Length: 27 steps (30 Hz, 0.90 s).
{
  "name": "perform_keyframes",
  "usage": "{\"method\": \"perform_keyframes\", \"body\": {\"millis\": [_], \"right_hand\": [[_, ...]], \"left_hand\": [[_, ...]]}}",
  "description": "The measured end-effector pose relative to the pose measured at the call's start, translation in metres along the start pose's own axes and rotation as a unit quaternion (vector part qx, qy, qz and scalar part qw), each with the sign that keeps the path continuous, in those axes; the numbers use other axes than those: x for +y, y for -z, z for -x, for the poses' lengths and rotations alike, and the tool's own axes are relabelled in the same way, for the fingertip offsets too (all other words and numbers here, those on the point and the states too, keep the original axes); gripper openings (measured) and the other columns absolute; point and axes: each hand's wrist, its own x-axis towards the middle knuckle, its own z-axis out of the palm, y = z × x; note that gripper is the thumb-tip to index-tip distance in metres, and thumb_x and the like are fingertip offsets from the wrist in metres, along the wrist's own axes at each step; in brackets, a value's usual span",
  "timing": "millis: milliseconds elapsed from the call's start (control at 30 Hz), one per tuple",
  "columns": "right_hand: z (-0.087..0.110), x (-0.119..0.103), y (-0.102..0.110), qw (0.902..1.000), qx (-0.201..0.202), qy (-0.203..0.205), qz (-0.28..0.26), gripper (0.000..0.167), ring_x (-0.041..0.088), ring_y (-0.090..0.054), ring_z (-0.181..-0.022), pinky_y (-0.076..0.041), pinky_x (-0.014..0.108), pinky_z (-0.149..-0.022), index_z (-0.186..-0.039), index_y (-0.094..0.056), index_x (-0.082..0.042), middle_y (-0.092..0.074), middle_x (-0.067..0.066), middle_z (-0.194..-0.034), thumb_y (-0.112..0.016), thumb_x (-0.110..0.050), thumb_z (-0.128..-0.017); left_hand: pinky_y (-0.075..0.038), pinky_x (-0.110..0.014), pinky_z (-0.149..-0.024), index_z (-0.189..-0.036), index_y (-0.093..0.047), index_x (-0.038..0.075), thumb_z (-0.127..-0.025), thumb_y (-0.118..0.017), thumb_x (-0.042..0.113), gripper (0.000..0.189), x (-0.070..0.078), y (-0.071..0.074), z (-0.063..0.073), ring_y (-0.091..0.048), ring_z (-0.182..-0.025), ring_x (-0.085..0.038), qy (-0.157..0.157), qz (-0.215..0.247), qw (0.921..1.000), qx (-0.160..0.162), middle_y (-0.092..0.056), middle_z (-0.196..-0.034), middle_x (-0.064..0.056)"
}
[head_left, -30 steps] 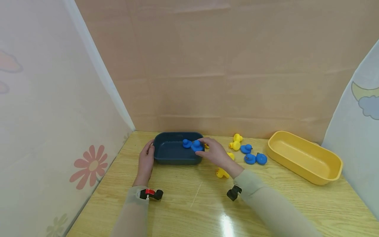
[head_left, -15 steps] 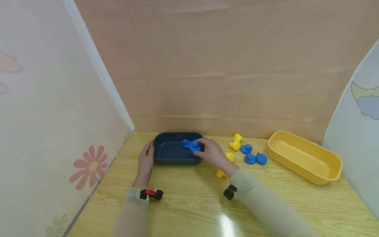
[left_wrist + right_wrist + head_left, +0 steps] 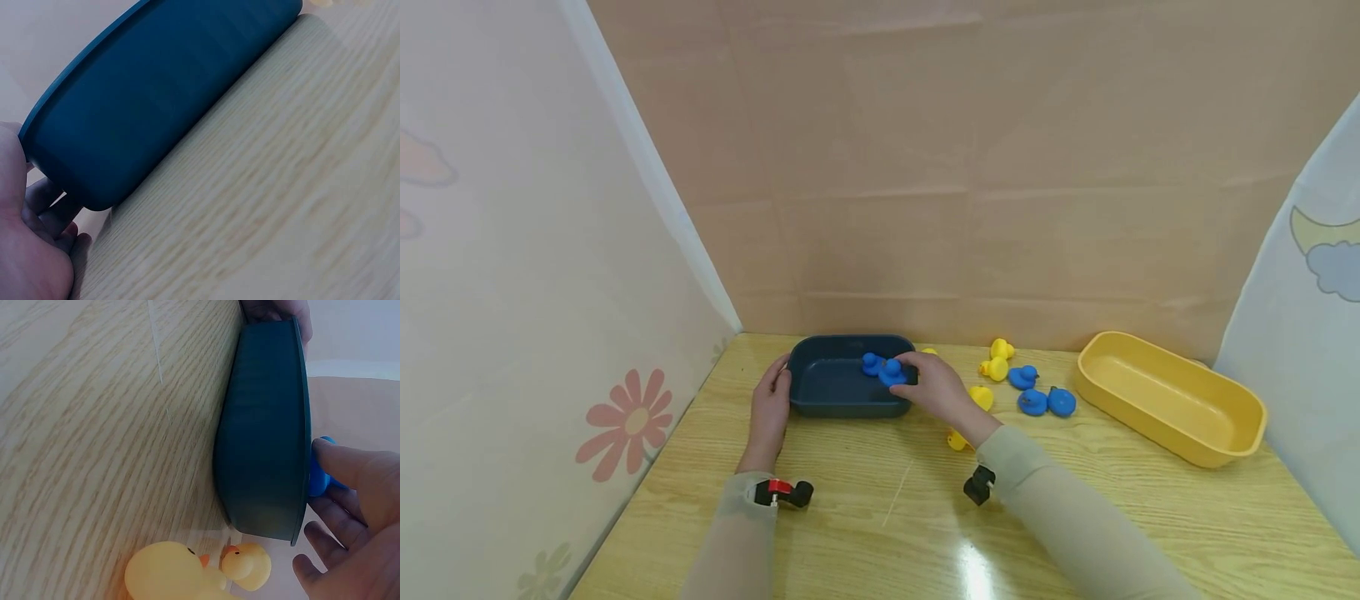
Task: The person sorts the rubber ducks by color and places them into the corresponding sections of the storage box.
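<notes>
Nearest the wearer: two pale beige sleeves (image 3: 737, 533) reached in over the light wood-grain desk (image 3: 850, 508). Step in hand, as judged: setting a small glossy blue toy duck (image 3: 892, 374) into a dark blue, round-cornered plastic tub (image 3: 846, 411). Next move likely called for releasing the duck low, then lifting the right hand (image 3: 938, 387) clear of the rim without knocking the neighbouring duck.

Right-hand fingers: gripping the duck, thumb on the near side, fingertips opposite. Duck sat in the pinch, inside the right end of the tub. Whether its base met the tub floor, could not tell. Left hand (image 3: 770, 408) held the tub's left end, fingers bent about the outside, thumb by the rim; steadying it, in my judgement.

By the right wrist, on the desk: yellow toy ducks (image 3: 981, 398), partly behind the arm. Beside the pinched duck, in the tub, a second blue duck (image 3: 872, 363); contact unclear. Right of the hand, well apart from the tub, three loose blue ducks (image 3: 1033, 403). Farther right, a yellow plastic tub (image 3: 1150, 421), set at a slant. Behind all, a creased tan backdrop (image 3: 880, 208).
</notes>
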Motion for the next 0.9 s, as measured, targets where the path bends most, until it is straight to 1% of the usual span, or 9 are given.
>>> {"method": "perform_keyframes", "body": {"millis": [200,367,533,667,767,867,900], "right_hand": [[0.000,0.000,-0.002,1.0000,-0.001,-0.006,0.000,0.051,0.034,-0.064,-0.133,-0.051,0.054,-0.115,-0.143,-0.072,-0.008,-0.070,0.010,-0.145,-0.088,-0.023,-0.098],[-0.001,0.000,-0.004,1.0000,-0.001,-0.009,-0.001,0.050,0.034,-0.064,-0.134,-0.049,0.054,-0.117,-0.142,-0.072,-0.008,-0.070,0.010,-0.144,-0.089,-0.023,-0.097],[0.001,0.002,-0.003,1.0000,-0.006,-0.002,0.007,0.054,0.036,-0.060,-0.140,-0.048,0.056,-0.118,-0.147,-0.069,-0.008,-0.066,0.011,-0.151,-0.087,-0.024,-0.099],[0.009,0.005,0.004,0.9999,-0.005,-0.007,-0.006,0.056,0.038,-0.055,-0.146,-0.045,0.059,-0.120,-0.152,-0.066,-0.011,-0.061,0.012,-0.158,-0.085,-0.024,-0.101],[0.019,0.012,0.012,0.9998,0.003,-0.017,-0.013,0.056,0.041,-0.050,-0.150,-0.041,0.062,-0.122,-0.153,-0.066,-0.011,-0.057,0.015,-0.162,-0.084,-0.026,-0.102],[0.031,0.025,0.023,0.9995,0.015,-0.021,-0.016,0.059,0.043,-0.046,-0.153,-0.038,0.064,-0.123,-0.155,-0.064,-0.010,-0.054,0.017,-0.164,-0.084,-0.028,-0.102],[0.035,0.030,0.027,0.9994,0.019,-0.021,-0.018,0.060,0.043,-0.047,-0.152,-0.039,0.064,-0.123,-0.155,-0.063,-0.009,-0.053,0.018,-0.164,-0.084,-0.028,-0.102]], "left_hand": [[-0.031,-0.053,-0.130,-0.163,-0.056,0.017,-0.120,-0.049,0.033,0.047,0.000,-0.001,0.000,-0.037,-0.160,-0.030,0.001,0.010,1.0000,-0.002,-0.048,-0.170,-0.009],[-0.031,-0.054,-0.130,-0.164,-0.055,0.017,-0.120,-0.049,0.033,0.048,-0.001,-0.001,0.001,-0.037,-0.161,-0.031,0.000,0.013,0.9999,-0.004,-0.047,-0.170,-0.009],[-0.032,-0.055,-0.129,-0.165,-0.053,0.016,-0.120,-0.048,0.033,0.049,-0.003,0.000,0.002,-0.037,-0.160,-0.032,-0.001,0.008,0.9999,-0.006,-0.044,-0.172,-0.010],[-0.032,-0.055,-0.128,-0.165,-0.053,0.016,-0.120,-0.048,0.034,0.049,-0.003,0.000,0.002,-0.037,-0.160,-0.032,-0.003,0.010,0.9999,-0.006,-0.044,-0.172,-0.010],[-0.035,-0.054,-0.126,-0.165,-0.054,0.017,-0.120,-0.049,0.034,0.048,-0.002,0.000,0.001,-0.042,-0.155,-0.031,-0.002,0.011,0.9999,-0.006,-0.045,-0.171,-0.009],[-0.037,-0.053,-0.123,-0.165,-0.054,0.018,-0.120,-0.049,0.034,0.048,-0.001,0.001,0.000,-0.046,-0.149,-0.030,-0.003,0.011,0.9999,-0.007,-0.046,-0.170,-0.009],[-0.037,-0.053,-0.122,-0.165,-0.054,0.017,-0.120,-0.049,0.033,0.048,0.000,0.001,-0.001,-0.046,-0.147,-0.030,-0.004,0.011,0.9999,-0.007,-0.046,-0.170,-0.009]]}}
